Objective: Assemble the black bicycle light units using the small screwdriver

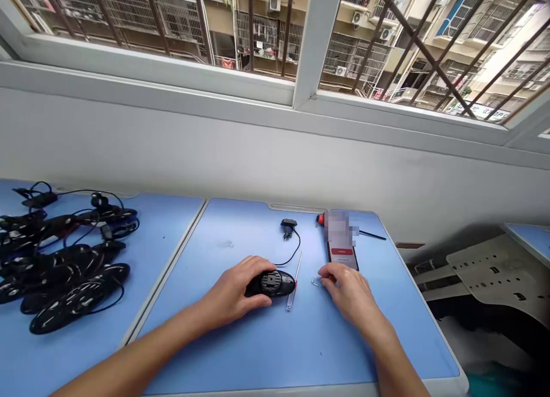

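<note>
My left hand [240,287] is wrapped around one end of a black oblong device [279,283] resting on the blue table. A thin cord runs from it to a black plug [288,225] farther back. Close against the device's right end lies a slim screwdriver [292,294] with a clear handle, its shaft pointing away from me. My right hand [347,285] rests on the table with thumb and fingers drawn together; what they hold, if anything, is hidden. Just left of its fingertips are small bent silver metal pieces [315,281]. A phone [342,258] lies right behind that hand.
Several glossy black corded devices [81,299] are heaped on the adjoining table at left. Beside the phone show a red-and-black end [320,219] and a dark rod [372,235]. A white wall and barred windows stand behind. A pale perforated panel [494,271] is at right.
</note>
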Tool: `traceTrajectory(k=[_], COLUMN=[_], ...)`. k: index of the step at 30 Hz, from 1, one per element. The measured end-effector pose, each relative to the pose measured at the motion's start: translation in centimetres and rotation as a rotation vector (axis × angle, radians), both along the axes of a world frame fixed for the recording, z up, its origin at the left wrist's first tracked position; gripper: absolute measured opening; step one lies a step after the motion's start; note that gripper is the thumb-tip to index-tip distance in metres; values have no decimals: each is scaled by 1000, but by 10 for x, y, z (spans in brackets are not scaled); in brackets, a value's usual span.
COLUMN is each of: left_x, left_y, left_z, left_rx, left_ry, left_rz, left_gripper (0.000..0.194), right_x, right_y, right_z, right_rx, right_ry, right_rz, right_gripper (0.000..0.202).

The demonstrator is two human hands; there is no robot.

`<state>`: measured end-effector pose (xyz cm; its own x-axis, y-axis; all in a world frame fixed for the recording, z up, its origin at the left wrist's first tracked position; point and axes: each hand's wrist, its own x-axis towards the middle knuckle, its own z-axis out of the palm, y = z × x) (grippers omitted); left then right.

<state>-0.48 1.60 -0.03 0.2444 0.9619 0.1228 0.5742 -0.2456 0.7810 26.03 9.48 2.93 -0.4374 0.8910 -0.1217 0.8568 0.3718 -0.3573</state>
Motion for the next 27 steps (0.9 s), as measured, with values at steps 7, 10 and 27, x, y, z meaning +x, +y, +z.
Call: traceTrajectory(k=[7,10,27], left_x=[-1,-1,-1], left_y=[0,0,1], left_z=[0,1,-3], left_rx=[12,11,53], left_ry=[8,10,5], left_rz=[-4,-10,-26], left_gripper=[46,46,50], right_x=[-3,-3,-27], right_y=[-3,-4,-18], right_z=[-2,-4,-22], right_rx=[3,37,387], right_ry=[-101,-115,248], right_rz=[79,105,392], right_gripper=[14,17,21])
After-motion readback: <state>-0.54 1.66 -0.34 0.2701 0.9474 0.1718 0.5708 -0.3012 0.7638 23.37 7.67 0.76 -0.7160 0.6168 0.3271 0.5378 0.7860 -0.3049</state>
